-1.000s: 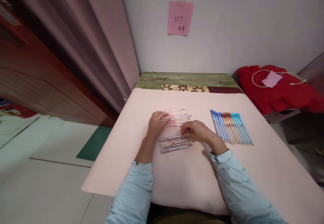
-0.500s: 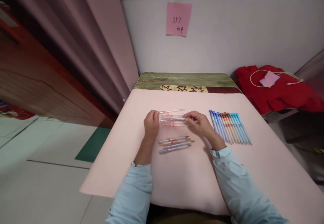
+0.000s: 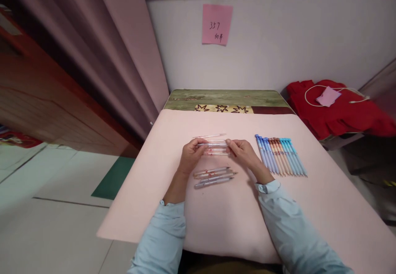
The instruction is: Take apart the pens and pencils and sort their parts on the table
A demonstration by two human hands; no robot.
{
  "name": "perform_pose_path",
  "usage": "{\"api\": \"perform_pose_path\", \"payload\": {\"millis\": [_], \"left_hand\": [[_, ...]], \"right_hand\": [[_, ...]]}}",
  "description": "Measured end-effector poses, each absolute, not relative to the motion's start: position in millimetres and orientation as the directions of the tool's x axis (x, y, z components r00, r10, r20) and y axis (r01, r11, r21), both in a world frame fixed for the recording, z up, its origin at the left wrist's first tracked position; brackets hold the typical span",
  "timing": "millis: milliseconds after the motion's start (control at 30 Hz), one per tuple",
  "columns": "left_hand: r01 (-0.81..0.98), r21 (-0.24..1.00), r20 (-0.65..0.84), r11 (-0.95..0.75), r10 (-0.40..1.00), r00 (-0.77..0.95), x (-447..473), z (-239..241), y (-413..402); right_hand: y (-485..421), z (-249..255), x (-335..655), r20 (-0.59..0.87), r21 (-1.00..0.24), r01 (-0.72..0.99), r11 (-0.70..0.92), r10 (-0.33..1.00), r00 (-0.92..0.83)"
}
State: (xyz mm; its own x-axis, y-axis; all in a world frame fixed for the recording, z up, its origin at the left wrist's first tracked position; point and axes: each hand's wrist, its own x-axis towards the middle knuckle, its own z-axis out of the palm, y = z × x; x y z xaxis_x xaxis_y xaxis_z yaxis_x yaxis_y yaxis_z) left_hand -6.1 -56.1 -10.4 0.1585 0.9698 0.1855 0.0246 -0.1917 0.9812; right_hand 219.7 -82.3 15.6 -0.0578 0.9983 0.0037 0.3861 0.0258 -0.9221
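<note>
My left hand (image 3: 191,157) is closed, with thumb and fingers pinching the left end of a pale, see-through pen (image 3: 215,145). The other end of that pen is between the thumb and fingers of my right hand (image 3: 244,154), also closed. Under and around it, several pale pens with red marks (image 3: 216,152) lie sideways on the table, partly hidden by my fingers. One slim pale pen (image 3: 212,135) lies just beyond the hands. Nearer to me is a small loose group of pens (image 3: 214,176), their dark tips pointing right.
To the right, a neat row of blue, brown and turquoise pens (image 3: 281,156) lies on the pink-covered table (image 3: 229,216). A red cloth (image 3: 346,115) with a white cable is beyond the right edge. A curtain (image 3: 133,59) hangs at the left, and a pink note (image 3: 217,24) is on the wall.
My left hand has moved right and its fingers now pinch the pen's left end. My right hand stays at the other end. The pens on the table look unchanged.
</note>
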Motion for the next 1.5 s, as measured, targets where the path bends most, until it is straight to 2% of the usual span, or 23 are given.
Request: {"api": "perform_pose_path", "payload": {"millis": [233, 300, 467, 600, 667, 833, 1000, 1200, 1300, 1500], "left_hand": [[-0.031, 0.992, 0.124, -0.121, 0.981, 0.146, -6, -9, -57], [-0.035, 0.992, 0.125, -0.121, 0.982, 0.141, -6, -9, -57], [-0.053, 0.990, 0.137, -0.129, 0.974, 0.180, -7, -9, -57], [-0.026, 0.991, 0.135, -0.132, 0.977, 0.166, -10, -9, -57], [-0.024, 0.992, 0.127, -0.125, 0.979, 0.162, -10, -9, -56], [-0.025, 0.993, 0.114, -0.112, 0.974, 0.197, -10, -9, -57], [-0.023, 0.994, 0.110, -0.108, 0.979, 0.172, -14, -11, -57], [-0.023, 0.994, 0.110, -0.107, 0.976, 0.187, -16, -15, -65], [0.032, 0.990, 0.127, -0.135, 0.973, 0.195, -19, -14, -76], [0.213, 0.939, 0.236, -0.270, 0.956, 0.172, -25, -16, -87]], "right_hand": [[-83, 23, 221, 0.196, -0.955, 0.208, 0.212, 0.976, -0.094], [-84, 22, 222, 0.203, -0.951, 0.225, 0.213, 0.977, -0.069], [-83, 15, 224, 0.049, -0.949, 0.314, 0.043, 0.999, 0.010], [-81, 15, 226, 0.179, -0.947, 0.263, 0.185, 0.983, -0.049], [-81, 15, 227, 0.197, -0.940, 0.274, 0.204, 0.979, -0.054], [-79, 8, 227, 0.044, -0.924, 0.379, 0.053, 0.999, -0.033], [-79, 8, 228, 0.174, -0.939, 0.288, 0.188, 0.982, -0.073], [-96, 10, 224, 0.140, -0.819, 0.551, 0.159, 0.987, -0.077], [-107, 4, 221, 0.178, -0.824, 0.534, 0.189, 0.981, -0.073], [-117, -12, 222, 0.325, -0.805, 0.538, 0.249, 0.944, 0.049]]}}
